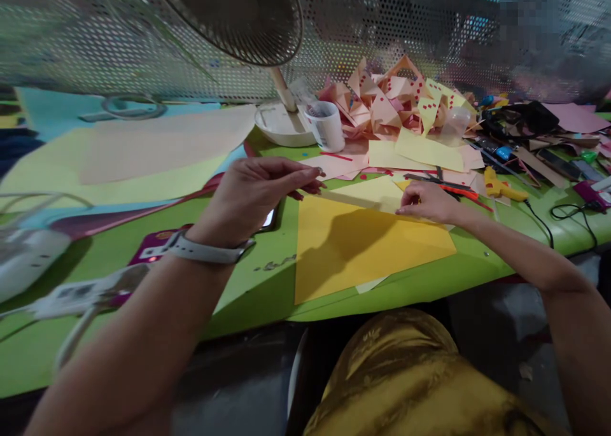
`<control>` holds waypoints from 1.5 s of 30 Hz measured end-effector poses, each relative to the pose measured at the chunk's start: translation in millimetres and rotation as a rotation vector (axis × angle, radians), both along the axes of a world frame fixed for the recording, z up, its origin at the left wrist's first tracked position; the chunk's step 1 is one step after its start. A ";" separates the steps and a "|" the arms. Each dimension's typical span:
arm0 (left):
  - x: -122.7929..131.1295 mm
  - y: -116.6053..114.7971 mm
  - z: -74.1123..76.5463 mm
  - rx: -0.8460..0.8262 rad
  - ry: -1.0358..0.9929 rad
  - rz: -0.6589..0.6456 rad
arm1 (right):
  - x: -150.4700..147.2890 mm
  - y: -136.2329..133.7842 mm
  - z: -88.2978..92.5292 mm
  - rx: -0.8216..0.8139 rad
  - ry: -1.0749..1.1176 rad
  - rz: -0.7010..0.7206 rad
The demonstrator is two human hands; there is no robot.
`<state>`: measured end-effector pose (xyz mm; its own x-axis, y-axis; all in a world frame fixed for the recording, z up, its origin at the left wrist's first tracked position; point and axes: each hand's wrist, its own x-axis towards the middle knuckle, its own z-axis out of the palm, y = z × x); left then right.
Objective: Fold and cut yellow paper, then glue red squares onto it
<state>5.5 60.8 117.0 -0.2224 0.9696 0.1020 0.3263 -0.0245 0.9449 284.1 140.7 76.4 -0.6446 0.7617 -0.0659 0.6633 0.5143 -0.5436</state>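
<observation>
A golden-yellow sheet of paper (363,251) lies on the green table, with a paler yellow sheet (367,194) showing past its far edge. My left hand (267,191), a white band on its wrist, hovers by the sheet's far left corner. Its thumb and fingertips are pinched together; whatever they hold is too small to make out. Curled fingers of my right hand (427,203) rest at the far edge of the golden sheet, and what is in them is hidden. Scissors (442,180) with orange handles lie just behind that hand.
A fan base (281,127) and a white cup (329,130) stand at the back, beside a heap of folded pink paper (382,102). A yellow glue gun (503,184) lies to the right. Leftward are a phone (270,219), a white power strip (28,258) and large paper sheets (162,143).
</observation>
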 end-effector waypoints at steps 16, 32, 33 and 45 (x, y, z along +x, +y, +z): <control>-9.6 8.1 -17.7 0.221 -0.288 0.104 | -6.2 -4.6 3.3 0.056 0.150 -0.124; 36.7 3.3 -58.6 -0.242 -0.428 -0.296 | -25.9 -19.9 -2.0 0.196 0.285 -0.029; 39.0 3.1 -61.1 -0.245 -0.481 -0.280 | -27.4 -21.5 -2.8 0.206 0.282 -0.007; 30.8 6.7 -60.5 -0.291 -0.747 -0.144 | -10.9 -5.6 4.7 0.801 0.139 0.406</control>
